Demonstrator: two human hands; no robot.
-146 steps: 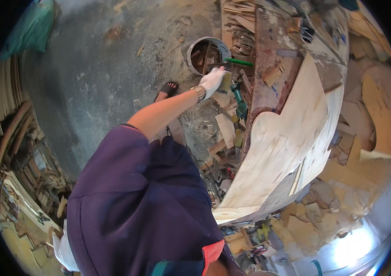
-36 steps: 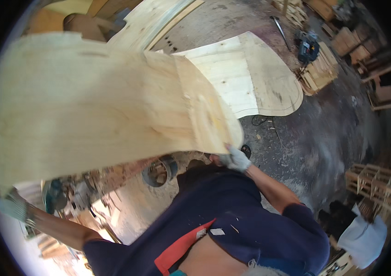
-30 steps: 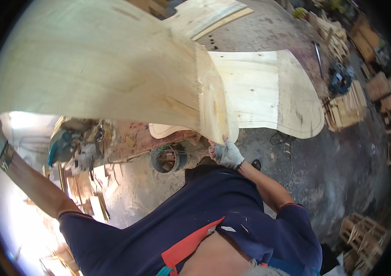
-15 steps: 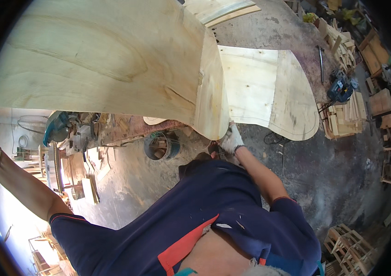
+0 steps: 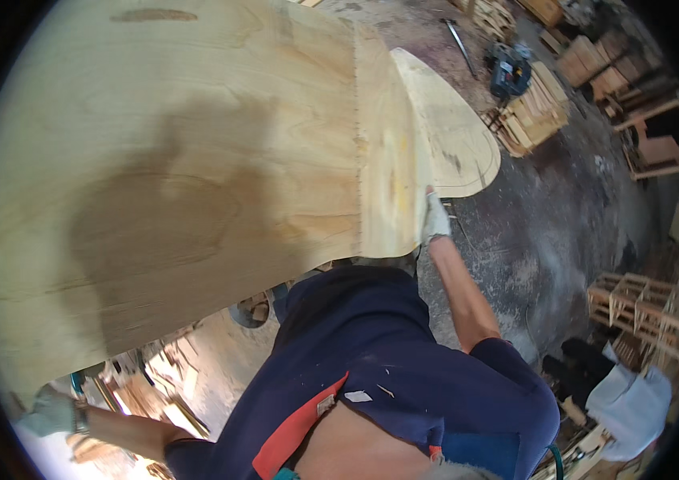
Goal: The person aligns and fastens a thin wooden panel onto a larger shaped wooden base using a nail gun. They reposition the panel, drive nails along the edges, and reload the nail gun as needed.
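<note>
A large plywood panel (image 5: pixel 219 184) fills the left and middle of the view, held up before me. It has a seam near its right end and a rounded corner. My right hand (image 5: pixel 437 220), in a pale glove, grips its right edge with the thumb up along the rim; the other fingers are hidden behind. At the near left corner, my left hand (image 5: pixel 50 412), also gloved, is closed at the panel's edge, partly blurred. Beyond the right edge shows a second plywood piece (image 5: pixel 459 136) with a rounded end and a drawn line along its border.
At the far right, a dark blue power tool (image 5: pixel 507 72) sits by a stack of wood strips (image 5: pixel 535 112), near a metal bar (image 5: pixel 459 48). A bucket (image 5: pixel 251 310) stands below the panel. Slatted wooden frames (image 5: pixel 643 308) and a white cloth bundle (image 5: pixel 627 408) lie to the right.
The panel has swung down and nearer, covering more of the left side. My left hand has come down into view with it. The view has turned rightward; less of the second piece shows.
</note>
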